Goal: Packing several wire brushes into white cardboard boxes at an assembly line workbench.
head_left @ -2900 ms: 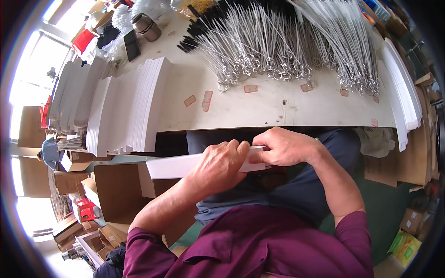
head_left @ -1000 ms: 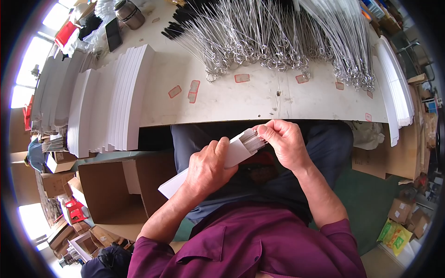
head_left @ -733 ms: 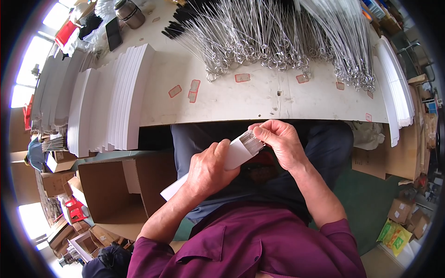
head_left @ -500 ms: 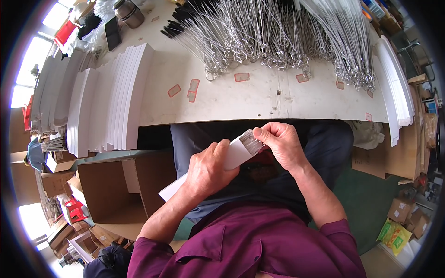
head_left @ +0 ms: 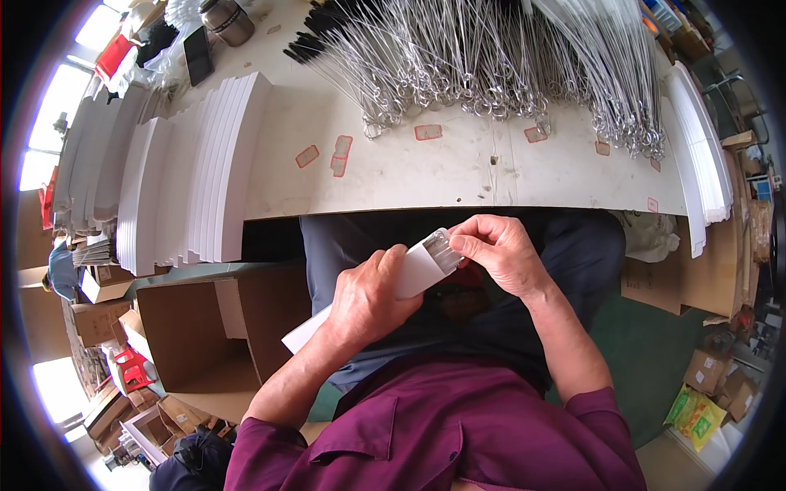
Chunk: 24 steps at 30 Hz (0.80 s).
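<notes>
— Two hands over the lap, below the worktop (head_left: 491, 176) edge. What does each one have?

— The left hand (head_left: 370, 296) wraps round the middle of a long white paper sleeve (head_left: 413, 270), fingers curled tight on it. The sleeve slants up to the right from near the open cardboard box (head_left: 209, 327).

— And the right hand (head_left: 499, 254)?

— It sits at the sleeve's upper end, fingers pinching the bundle of metal skewers (head_left: 442, 247) that pokes out of the mouth.

— What lies on the worktop?

— Left of the sleeve, fanned stacks of white sleeves (head_left: 196, 172). Above it, a wide heap of loop-ended metal skewers (head_left: 491, 65). More white stacks (head_left: 704, 155) run along the right edge.
</notes>
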Available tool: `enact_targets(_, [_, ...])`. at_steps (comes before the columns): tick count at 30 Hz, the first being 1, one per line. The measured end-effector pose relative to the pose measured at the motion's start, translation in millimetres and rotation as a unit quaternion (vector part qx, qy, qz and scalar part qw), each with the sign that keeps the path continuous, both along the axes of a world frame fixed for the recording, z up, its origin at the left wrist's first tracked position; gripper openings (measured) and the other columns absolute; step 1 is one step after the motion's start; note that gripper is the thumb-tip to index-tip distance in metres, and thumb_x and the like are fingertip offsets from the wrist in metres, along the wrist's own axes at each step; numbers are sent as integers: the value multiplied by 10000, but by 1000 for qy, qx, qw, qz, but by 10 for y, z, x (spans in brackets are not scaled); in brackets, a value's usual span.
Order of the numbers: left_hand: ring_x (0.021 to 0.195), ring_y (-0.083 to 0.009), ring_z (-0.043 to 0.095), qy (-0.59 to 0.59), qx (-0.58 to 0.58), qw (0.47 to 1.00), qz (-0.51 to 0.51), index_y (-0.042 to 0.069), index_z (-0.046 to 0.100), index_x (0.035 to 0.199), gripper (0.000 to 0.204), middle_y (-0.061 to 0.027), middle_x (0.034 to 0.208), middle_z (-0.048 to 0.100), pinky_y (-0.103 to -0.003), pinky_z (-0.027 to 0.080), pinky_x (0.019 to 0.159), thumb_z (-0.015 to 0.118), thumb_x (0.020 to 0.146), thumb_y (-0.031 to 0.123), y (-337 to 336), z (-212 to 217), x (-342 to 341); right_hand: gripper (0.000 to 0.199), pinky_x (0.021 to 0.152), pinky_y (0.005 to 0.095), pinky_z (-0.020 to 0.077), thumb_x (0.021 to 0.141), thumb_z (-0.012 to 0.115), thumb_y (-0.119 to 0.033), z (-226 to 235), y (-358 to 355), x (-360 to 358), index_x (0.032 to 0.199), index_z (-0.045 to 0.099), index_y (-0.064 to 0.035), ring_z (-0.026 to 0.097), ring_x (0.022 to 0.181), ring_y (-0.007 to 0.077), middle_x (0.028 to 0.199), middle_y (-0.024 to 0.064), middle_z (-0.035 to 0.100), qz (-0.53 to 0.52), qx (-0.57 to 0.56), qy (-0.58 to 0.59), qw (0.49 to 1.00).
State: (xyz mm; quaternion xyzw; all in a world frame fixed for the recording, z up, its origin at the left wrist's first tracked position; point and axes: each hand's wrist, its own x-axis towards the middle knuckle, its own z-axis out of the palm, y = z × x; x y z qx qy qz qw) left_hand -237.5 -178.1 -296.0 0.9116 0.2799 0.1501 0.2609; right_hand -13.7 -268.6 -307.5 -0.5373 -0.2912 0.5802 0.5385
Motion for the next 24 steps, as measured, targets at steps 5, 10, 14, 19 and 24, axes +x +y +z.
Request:
enact_targets(5, [721,-357,696,11,-4,1000,-1,36,575,1167,523,-138,848,648,-470,576,593,822,723,160,-13,-4,-3,92,732,234,543,955,731,-39,-22,37,-35,1024,681,-5,649,825,59,909,18,711,-6,6,6,1000])
enact_targets(10, [719,-357,696,15,-7,1000,-5,37,573,1173,526,-139,849,648,-470,576,591,822,728,165,-16,-5,-2,178,750,248,559,942,713,5,47,53,-42,1104,640,-3,661,843,70,962,39,714,9,8,-29,1000])
enact_targets(14, [725,-356,702,17,-8,1000,-6,39,569,1196,548,-143,851,650,-469,578,592,828,732,171,-19,-10,4,219,726,270,590,951,684,12,148,88,-61,1163,627,13,681,859,100,990,70,716,13,-45,22,999])
enact_targets(19, [752,-358,716,20,-18,1000,-12,42,557,1280,623,-156,878,672,-467,586,608,836,742,184,-25,-25,49,218,689,267,598,960,647,23,84,63,-142,1177,636,22,690,845,110,980,77,716,38,-59,10,997])
enact_targets(24, [815,-372,732,6,-59,998,-20,97,492,1413,721,-188,969,703,-473,604,653,824,780,191,-9,23,156,182,686,276,592,994,630,-18,39,50,-203,1167,651,38,690,826,103,982,70,717,42,-45,-68,996])
